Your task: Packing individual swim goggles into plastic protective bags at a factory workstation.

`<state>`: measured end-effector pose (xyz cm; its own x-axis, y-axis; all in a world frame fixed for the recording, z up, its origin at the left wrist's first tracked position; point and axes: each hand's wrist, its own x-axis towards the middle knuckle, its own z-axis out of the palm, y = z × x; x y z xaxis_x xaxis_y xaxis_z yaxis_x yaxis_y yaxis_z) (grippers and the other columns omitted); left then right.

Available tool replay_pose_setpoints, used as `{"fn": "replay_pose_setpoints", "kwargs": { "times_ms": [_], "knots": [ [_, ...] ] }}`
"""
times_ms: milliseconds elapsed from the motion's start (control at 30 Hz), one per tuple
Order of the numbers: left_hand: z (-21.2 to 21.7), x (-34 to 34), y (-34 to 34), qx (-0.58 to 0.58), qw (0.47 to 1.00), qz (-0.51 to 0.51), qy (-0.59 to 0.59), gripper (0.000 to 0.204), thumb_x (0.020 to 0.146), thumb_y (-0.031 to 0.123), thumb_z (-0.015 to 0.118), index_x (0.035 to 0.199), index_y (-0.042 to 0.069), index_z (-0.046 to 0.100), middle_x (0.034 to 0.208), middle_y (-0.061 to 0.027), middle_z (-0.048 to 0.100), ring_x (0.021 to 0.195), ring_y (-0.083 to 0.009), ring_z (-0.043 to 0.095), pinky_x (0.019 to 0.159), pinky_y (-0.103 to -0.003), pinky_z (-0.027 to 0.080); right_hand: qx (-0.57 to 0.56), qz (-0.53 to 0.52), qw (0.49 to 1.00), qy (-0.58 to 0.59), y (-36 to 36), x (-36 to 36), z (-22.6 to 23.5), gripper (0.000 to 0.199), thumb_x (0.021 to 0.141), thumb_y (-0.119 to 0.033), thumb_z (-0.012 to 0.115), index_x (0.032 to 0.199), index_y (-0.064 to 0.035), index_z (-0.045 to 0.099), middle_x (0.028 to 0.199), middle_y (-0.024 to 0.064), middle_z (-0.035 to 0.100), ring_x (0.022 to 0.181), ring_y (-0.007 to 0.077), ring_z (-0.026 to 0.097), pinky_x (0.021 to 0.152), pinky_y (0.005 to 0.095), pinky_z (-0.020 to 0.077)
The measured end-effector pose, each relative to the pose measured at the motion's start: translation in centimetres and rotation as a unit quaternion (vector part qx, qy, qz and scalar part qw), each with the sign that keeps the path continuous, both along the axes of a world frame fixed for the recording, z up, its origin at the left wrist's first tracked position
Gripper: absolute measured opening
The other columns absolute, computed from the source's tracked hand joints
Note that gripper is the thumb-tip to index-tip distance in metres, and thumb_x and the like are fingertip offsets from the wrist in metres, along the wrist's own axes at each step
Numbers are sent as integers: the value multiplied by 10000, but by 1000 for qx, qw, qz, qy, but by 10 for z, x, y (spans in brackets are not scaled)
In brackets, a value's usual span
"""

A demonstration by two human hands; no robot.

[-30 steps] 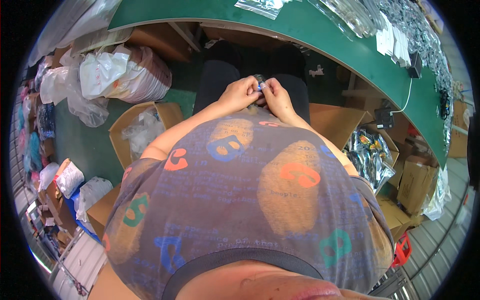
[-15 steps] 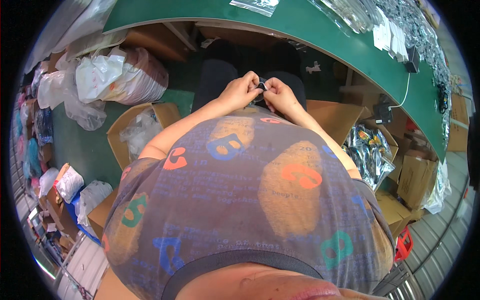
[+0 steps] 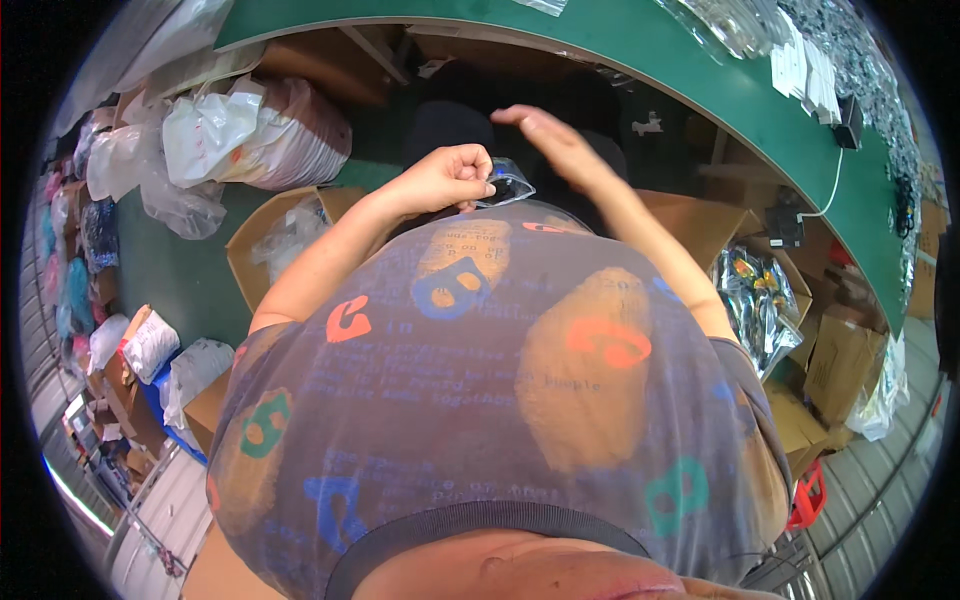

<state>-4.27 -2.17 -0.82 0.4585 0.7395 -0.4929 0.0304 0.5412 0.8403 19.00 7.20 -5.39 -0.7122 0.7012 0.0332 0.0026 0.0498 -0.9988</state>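
My left hand (image 3: 445, 178) is closed around a small clear plastic packet (image 3: 508, 186) with something dark inside, held just in front of my patterned shirt. My right hand (image 3: 555, 143) is lifted a little above and to the right of the packet, fingers spread, holding nothing. Below both hands lies the dark seat of a chair (image 3: 450, 125). What the packet contains is too small to tell.
A green workbench (image 3: 700, 75) curves across the top, carrying plastic packets and dark small parts at the far right. Open cardboard boxes (image 3: 265, 240) stand on the floor at my left and right; one holds shiny bags (image 3: 750, 300). White plastic sacks (image 3: 240, 135) lie at the left.
Both hands were pinched together on the small packet before. Now my right hand has let go and moved up and to the right, while my left hand keeps the packet.
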Motion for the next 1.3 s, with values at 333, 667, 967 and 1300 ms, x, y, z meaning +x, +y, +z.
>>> {"fn": "replay_pose_setpoints", "kwargs": {
  "times_ms": [333, 667, 967, 1300],
  "knots": [
    [44, -33, -9, 138, 979, 125, 79, 161, 966, 44, 672, 927, 89, 523, 734, 39, 584, 637, -49, 603, 591, -228, 482, -269, 45, 937, -220, -33, -32, -17, 851, 1020, -711, 344, 1207, 24, 729, 1161, 203, 725, 1095, 268, 655, 1028, 387, 469],
    [32, 20, 6, 432, 869, 73, 232, 149, 882, 149, 767, 938, 19, 718, 858, -80, 666, 811, -224, 669, 729, -329, 539, -243, 38, 945, -217, -33, -32, -43, 926, 997, -748, 350, 1211, 82, 697, 1181, 212, 709, 1098, 260, 646, 972, 385, 491],
    [47, 19, 11, 539, 780, -34, 316, 180, 837, 181, 817, 875, 58, 691, 1069, -120, 693, 1035, -321, 657, 893, -406, 524, -318, -17, 936, -152, -27, -33, -100, 851, 1000, -744, 371, 1140, 8, 744, 1057, 167, 729, 979, 250, 660, 906, 380, 507],
    [2, 24, 5, 144, 970, 148, 131, 137, 948, 126, 756, 990, -5, 750, 909, 2, 737, 839, -38, 638, 754, -225, 520, -309, -39, 927, -210, -24, -32, -95, 866, 988, -751, 393, 1110, 30, 747, 1111, 209, 722, 1020, 255, 639, 942, 379, 478]
  ]
}}
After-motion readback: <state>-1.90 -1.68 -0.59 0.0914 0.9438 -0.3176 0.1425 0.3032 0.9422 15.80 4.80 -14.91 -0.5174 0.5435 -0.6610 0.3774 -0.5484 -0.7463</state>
